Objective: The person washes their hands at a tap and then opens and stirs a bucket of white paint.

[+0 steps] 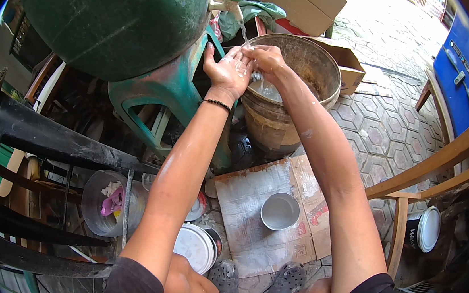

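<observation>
Water runs from a tap (235, 8) with a green handle, on a large dark green tank (117, 14). My left hand (229, 73) lies palm up and open beside the stream, its fingers stretched out and spotted with white. Right at the running water is my right hand (269, 58), its fingers curled and pressed together close to the left fingertips. Whatever they may hold is hidden. Below both hands stands a dirty, brown-stained bucket (274, 125) with water in it. White smears mark both forearms.
A worn green plastic stool (160, 90) carries the tank. A pot of greyish liquid (280, 211) stands on flattened cardboard (252, 245) between my feet and the bucket. A black chair (69, 138) is at left, a wooden one (438, 162) at right. A white-lidded tub (195, 248) sits near my left foot.
</observation>
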`<state>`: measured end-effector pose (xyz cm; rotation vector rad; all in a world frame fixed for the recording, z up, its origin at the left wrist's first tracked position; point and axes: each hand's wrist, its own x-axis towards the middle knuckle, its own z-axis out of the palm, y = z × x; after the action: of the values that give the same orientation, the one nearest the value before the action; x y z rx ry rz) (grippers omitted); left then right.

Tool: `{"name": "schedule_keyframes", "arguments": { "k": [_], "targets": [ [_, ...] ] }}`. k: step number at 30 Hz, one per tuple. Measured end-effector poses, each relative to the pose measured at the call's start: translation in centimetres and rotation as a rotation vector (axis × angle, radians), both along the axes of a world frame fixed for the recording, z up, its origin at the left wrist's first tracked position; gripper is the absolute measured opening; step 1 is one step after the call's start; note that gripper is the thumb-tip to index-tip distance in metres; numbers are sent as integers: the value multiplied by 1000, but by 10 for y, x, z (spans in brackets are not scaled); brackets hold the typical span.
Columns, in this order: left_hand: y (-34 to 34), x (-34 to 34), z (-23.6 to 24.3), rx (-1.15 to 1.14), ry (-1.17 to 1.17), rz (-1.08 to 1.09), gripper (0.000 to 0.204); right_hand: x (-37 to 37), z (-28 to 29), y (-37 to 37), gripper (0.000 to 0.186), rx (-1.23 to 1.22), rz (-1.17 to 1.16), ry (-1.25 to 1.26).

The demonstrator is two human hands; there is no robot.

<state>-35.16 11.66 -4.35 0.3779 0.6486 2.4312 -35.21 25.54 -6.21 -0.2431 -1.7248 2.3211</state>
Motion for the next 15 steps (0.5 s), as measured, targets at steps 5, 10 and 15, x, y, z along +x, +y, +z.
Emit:
{"name": "schedule_keyframes", "arguments": {
  "k": [5, 10, 15],
  "targets": [
    [13, 4, 1, 38, 6, 41, 115, -2, 1, 8, 25, 70, -123, 21],
    [11, 5, -6, 120, 56, -9, 114, 4, 10, 8, 27, 135, -221, -28],
    [10, 1, -6, 129, -23, 14, 115, 9, 5, 9, 27, 50, -70, 92]
  ]
}}
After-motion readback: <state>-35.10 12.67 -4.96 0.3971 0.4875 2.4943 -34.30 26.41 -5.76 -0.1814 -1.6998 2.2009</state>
